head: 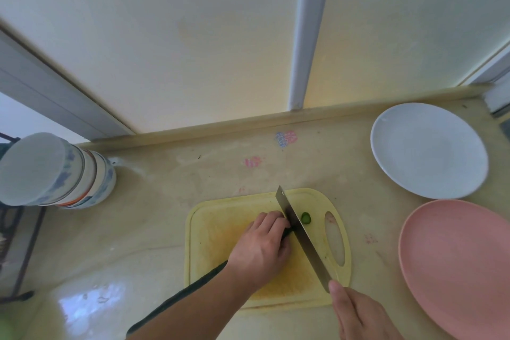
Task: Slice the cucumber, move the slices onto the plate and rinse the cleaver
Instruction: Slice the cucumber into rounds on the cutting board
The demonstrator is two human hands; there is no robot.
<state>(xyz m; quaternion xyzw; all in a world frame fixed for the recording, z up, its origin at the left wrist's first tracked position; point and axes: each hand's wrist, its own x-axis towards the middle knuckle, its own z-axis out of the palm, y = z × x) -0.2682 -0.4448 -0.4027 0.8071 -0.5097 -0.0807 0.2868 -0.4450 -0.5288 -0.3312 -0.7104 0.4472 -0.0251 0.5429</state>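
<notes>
Two hands: both work over the yellow board, low in the middle of the frame.
Bowl stack: a pile of nested bowls (58, 171) lies tipped on its side at the left edge, resting on the desk (154, 215).
Rack: a dark wire rack (16, 243) shows at the far left, below the bowls.
Desk surface: pale and glossy, with pink and blue smudges near the back ledge and a bright reflection at lower left.
Left hand: the left hand (262, 248) lies knuckles up on the board, fingers curled down over the cucumber and pinning it in place.
Cucumber: the cucumber (287, 232) is almost hidden under that hand; only a dark green bit shows at the fingertips, touching the blade.
Cutting board: the cutting board (209, 251) sits on the desk just left of the plates, its handle slot on the right side.
Cleaver: the cleaver (300, 232) stands edge down across the board, running from upper left to lower right, flat against the left fingertips.
Slice: one cut slice (305, 218) lies on the board just right of the blade.
Right hand: the right hand (358, 315) grips the cleaver's handle at the bottom of the frame, forefinger laid along the top.
White plate: a white plate (429, 150) sits at upper right.
Pink plate: a pink plate (458, 262) sits below it, their rims overlapping.
</notes>
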